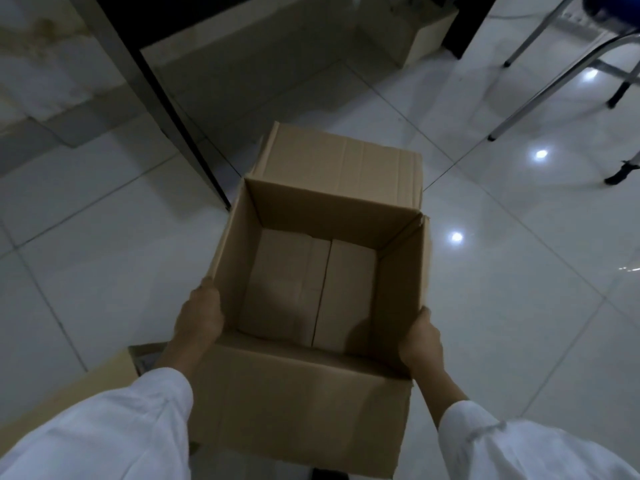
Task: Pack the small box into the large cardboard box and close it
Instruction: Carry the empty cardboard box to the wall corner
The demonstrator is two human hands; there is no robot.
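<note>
The large cardboard box (401, 271) is in the middle of the view over the white tiled floor, its top open. The far flap (339, 164) stands up and leans away, and the near flap (301, 403) hangs out towards me. My left hand (201, 317) grips the left wall near the front corner. My right hand (420, 341) grips the right wall. Inside, a brown cardboard surface with a middle seam (322, 289) shows. I cannot tell whether it is the box floor or the small box.
Another piece of cardboard (104, 379) lies at the lower left, partly hidden by my white sleeve. A dark table leg (183, 126) stands just left of the box. Chair legs (554, 81) are at the upper right, and a cardboard box (426, 32) is under the table at the back.
</note>
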